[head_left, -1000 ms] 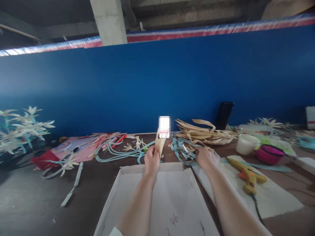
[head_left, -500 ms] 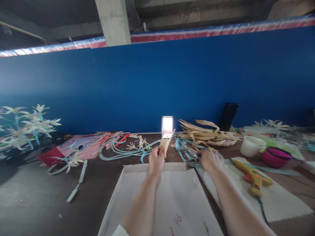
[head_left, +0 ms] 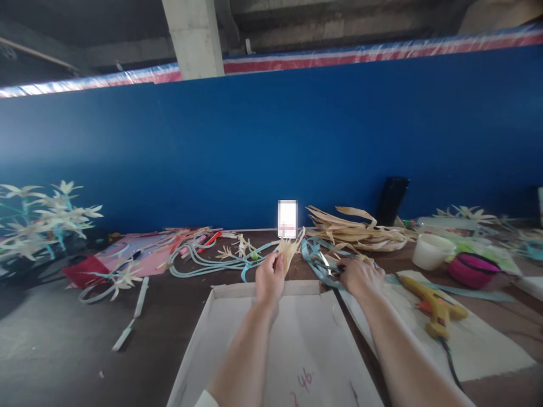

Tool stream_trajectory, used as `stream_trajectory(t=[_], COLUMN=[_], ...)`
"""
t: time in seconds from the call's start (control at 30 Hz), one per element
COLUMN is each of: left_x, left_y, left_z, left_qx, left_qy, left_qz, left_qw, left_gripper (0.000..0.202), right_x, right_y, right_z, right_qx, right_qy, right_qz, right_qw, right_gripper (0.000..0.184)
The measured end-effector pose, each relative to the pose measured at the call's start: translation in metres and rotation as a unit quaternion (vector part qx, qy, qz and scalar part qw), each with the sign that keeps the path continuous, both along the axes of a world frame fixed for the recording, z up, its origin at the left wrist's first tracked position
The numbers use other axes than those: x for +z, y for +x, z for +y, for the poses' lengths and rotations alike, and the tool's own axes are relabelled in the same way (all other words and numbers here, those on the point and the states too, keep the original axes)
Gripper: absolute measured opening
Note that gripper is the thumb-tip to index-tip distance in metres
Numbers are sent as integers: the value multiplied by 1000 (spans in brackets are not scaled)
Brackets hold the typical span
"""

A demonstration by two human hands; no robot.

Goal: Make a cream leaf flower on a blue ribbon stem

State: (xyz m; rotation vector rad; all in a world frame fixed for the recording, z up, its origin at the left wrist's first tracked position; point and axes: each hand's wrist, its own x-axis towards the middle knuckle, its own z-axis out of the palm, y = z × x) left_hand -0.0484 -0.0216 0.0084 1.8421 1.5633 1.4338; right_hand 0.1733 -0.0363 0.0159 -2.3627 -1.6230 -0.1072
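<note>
Above the far edge of the white box lid, my left hand (head_left: 270, 280) is closed on a strip of dried corn husk (head_left: 291, 250) that fans upward from the fingers. To the right, my right hand (head_left: 362, 277) is closed on a pair of scissors (head_left: 326, 263), with the bright blades pointing up and to the left. Its fingers partly hide the scissor handles. Light blue ribbon (head_left: 311, 254) lies loosely around the blades, and a pile of dried corn husks (head_left: 360, 232) rests just behind this hand.
A white box lid (head_left: 311, 339) lies in front of me. On the right are a yellow glue gun (head_left: 436, 305), a white cup (head_left: 432, 251) and a pink pouch (head_left: 473, 270). Pale blue stems (head_left: 203, 265) and husk flowers (head_left: 63, 215) are on the left. A blue partition (head_left: 263, 147) stands behind.
The scissors' blades now show clearly beside my right hand, where they were hard to make out. The husk in my left hand spreads wider at its top.
</note>
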Motion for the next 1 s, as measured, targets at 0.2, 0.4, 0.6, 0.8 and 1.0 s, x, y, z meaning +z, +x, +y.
stream_trajectory(t=[0.2,0.4,0.6,0.8,1.0], left_x=[3,3,5,2,0], left_y=[-2,-1,-1,0,0], left_z=[0,-1,-2,-1,-1], left_qx=[15,2,2,6,4], left_qy=[48,85,69,49,52], left_qz=[-13,5,-1,-42,-38], left_qw=[999,996,998,998,998], left_gripper=[26,26,28,29,28], right_x=[15,25,25,27,29], right_y=[-4,-6,-6,-11,-12], right_z=[-7,-6,-8,-12,-19], right_qx=[-9,11,48,133,111], right_qy=[37,9,126,274,364], right_qz=[6,50,68,34,27], right_qw=[999,999,989,952,924], right_gripper=[27,41,37,40,37])
